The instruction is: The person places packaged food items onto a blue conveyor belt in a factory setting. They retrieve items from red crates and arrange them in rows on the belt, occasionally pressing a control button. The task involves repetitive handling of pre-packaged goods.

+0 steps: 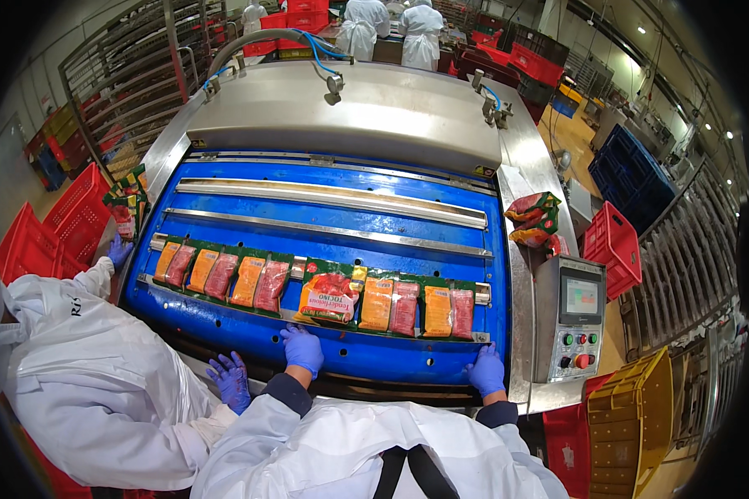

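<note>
Flat green-orange-red plastic pouches [331, 293], centre of frame; violet-gloved left hand [303, 349], below; violet-gloved right hand [485, 372], lower right; undersides hidden, either grip's width cannot be told.

The machine bed [324, 217] is blue; on it, packs [377, 303] patterned orange, red and dark green; at its front, left hand [303, 350] and right hand [486, 371] gloved purple.

A yellow crate [651, 409] sits lower right, a red crate [614, 249] beyond, perhaps blue crates [634, 179] farther back
</note>
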A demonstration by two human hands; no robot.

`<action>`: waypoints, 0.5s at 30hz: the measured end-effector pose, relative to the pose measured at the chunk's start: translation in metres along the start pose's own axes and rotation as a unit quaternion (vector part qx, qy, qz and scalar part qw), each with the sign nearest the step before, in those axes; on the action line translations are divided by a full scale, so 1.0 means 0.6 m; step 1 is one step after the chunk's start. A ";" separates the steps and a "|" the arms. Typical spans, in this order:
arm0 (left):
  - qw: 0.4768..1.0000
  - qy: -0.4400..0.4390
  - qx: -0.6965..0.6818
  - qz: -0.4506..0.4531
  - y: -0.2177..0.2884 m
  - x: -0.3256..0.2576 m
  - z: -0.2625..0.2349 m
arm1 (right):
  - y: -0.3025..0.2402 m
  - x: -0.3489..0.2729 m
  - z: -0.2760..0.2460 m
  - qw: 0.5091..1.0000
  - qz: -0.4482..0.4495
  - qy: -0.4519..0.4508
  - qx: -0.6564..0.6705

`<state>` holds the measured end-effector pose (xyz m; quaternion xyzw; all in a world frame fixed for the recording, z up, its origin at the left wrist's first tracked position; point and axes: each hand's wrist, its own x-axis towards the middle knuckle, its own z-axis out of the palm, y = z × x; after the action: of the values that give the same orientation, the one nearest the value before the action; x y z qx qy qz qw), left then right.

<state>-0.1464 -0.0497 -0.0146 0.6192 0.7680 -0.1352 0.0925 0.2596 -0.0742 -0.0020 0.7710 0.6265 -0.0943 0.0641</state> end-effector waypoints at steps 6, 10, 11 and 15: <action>1.000 0.010 -0.010 -0.005 -0.002 -0.002 -0.001 | -0.012 0.001 -0.014 1.000 0.011 -0.019 -0.011; 1.000 -0.017 -0.001 0.005 -0.007 -0.015 -0.022 | -0.026 -0.001 -0.023 1.000 -0.005 -0.012 -0.003; 1.000 -0.011 0.013 0.006 -0.009 0.002 0.008 | -0.022 0.000 -0.020 1.000 0.000 -0.021 0.004; 0.999 0.021 0.012 -0.031 0.011 0.005 0.008 | -0.007 0.002 0.000 1.000 -0.014 0.027 -0.002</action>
<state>-0.1407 -0.0471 -0.0210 0.5986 0.7872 -0.1339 0.0643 0.2558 -0.0725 -0.0021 0.7644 0.6388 -0.0730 0.0478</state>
